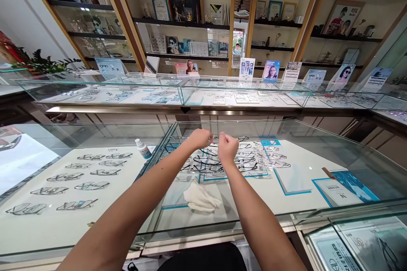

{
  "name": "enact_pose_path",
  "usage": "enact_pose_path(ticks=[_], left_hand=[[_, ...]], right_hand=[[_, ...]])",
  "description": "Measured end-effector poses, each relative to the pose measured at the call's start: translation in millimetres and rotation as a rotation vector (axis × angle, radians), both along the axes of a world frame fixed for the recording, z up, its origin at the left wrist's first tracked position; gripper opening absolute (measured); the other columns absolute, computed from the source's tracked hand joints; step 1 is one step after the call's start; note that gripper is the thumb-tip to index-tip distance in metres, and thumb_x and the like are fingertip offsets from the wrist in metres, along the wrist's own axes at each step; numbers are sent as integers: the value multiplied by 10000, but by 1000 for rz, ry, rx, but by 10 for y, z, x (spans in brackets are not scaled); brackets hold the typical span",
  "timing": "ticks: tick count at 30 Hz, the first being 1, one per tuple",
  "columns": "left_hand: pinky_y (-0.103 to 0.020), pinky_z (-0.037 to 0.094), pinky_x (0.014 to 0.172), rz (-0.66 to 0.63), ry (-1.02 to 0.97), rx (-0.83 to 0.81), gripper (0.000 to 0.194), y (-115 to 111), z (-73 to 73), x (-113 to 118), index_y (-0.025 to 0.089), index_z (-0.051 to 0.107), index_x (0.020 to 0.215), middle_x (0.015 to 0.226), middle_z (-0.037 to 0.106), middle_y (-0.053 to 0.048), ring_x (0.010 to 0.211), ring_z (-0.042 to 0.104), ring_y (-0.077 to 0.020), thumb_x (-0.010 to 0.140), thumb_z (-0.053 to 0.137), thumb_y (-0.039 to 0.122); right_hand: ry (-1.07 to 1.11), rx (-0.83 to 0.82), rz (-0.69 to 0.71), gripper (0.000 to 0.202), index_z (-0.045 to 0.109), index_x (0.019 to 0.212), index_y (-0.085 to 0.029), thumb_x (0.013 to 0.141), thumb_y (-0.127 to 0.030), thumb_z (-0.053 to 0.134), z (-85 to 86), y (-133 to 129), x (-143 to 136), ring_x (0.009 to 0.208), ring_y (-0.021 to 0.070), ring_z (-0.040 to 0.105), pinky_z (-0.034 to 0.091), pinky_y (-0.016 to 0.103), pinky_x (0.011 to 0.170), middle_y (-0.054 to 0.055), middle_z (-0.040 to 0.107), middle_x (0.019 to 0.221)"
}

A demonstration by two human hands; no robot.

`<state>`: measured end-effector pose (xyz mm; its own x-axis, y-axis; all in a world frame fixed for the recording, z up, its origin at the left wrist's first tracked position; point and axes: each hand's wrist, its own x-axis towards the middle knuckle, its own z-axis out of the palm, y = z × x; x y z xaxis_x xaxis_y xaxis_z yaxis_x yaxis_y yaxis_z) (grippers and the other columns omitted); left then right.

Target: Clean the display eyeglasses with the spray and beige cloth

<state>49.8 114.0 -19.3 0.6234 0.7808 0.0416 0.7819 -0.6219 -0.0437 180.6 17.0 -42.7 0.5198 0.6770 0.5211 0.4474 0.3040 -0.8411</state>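
Observation:
Both of my arms reach out over the glass display case [273, 203]. My left hand [201, 139] is closed, its fingers curled at the far rows of eyeglasses. Just to its right, my right hand [227, 147] is closed too, thumb on top. A thin dark line shows between the two hands, but whatever the fingers grip is hidden. Below them lie several rows of eyeglasses [208, 163] with dark and clear frames. A crumpled cream cloth [202, 197] rests on the glass nearer to me, between my forearms.
A white spray bottle [143, 148] stands left of the hands. More eyeglasses [92, 185] lie in the left case. A blue-edged card [338, 190] is at the right. Behind, another long glass case [210, 93] carries upright advertising cards [247, 70] before wooden shelves.

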Motion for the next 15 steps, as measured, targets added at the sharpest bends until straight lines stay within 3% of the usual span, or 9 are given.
enact_pose_path(ticks=[6, 15], left_hand=[[-272, 478, 719, -32, 20, -126, 237, -103, 48, -156, 306, 840, 929, 871, 802, -48, 855, 730, -251, 726, 736, 241], [-281, 488, 772, -14, -26, -98, 178, -236, -55, -217, 302, 840, 932, 933, 807, -56, 892, 729, -247, 781, 747, 290]], right_hand=[[15, -26, 25, 509, 202, 582, -245, 976, -337, 510, -8, -14, -11, 572, 130, 147, 160, 328, 561, -62, 168, 565], [-14, -34, 36, 505, 206, 581, -241, 971, -346, 509, -45, -27, -9, 575, 134, 144, 172, 327, 569, -65, 166, 556]])
